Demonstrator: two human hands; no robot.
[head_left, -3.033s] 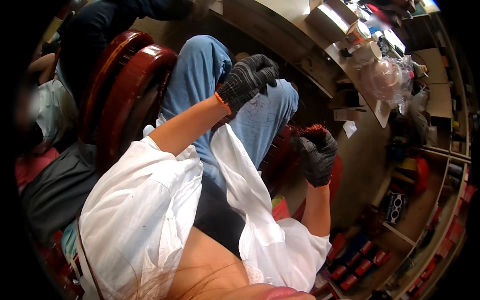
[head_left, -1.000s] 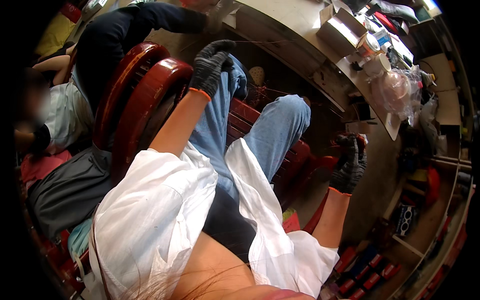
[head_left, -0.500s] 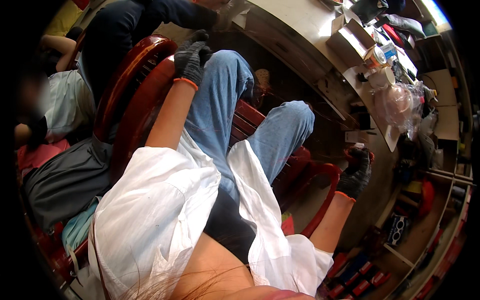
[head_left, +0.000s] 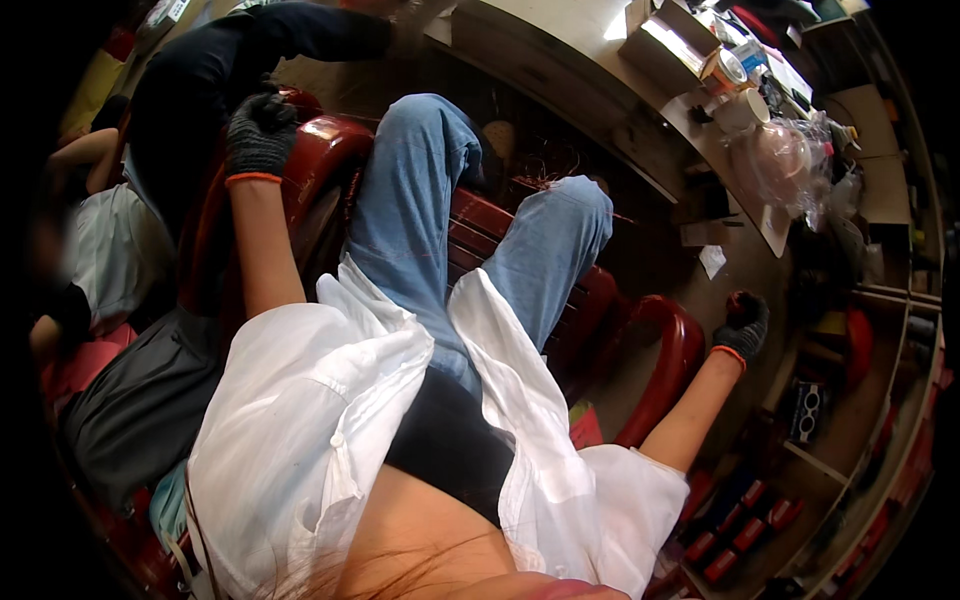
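Observation:
My left hand (head_left: 262, 132), in a dark grey knit glove with an orange cuff, is closed and raised beside the red wooden armrest (head_left: 325, 150). What its curled fingers hold, if anything, is hidden. Out past the right armrest (head_left: 672, 350), my right hand (head_left: 742, 325) is also closed, in a matching glove. Something dark red shows at its fingers, too small to make out. Between the hands, a loose tangle of fine reddish strands (head_left: 548, 178) lies by my right knee in blue jeans (head_left: 545, 255). A few strands stretch across my lap.
A table (head_left: 560, 45) curves along the far side, bearing an open cardboard box (head_left: 668, 48), a cup (head_left: 740, 110) and a clear plastic bag (head_left: 785, 160). Shelves (head_left: 850, 400) with boxes stand at right. At left sits another person in dark clothes (head_left: 200, 75), near a grey cloth (head_left: 145, 400).
My hands have spread farther apart: the left moved left to beside the armrest, the right moved outward to the right. The tangle of reddish strands now shows by my right knee.

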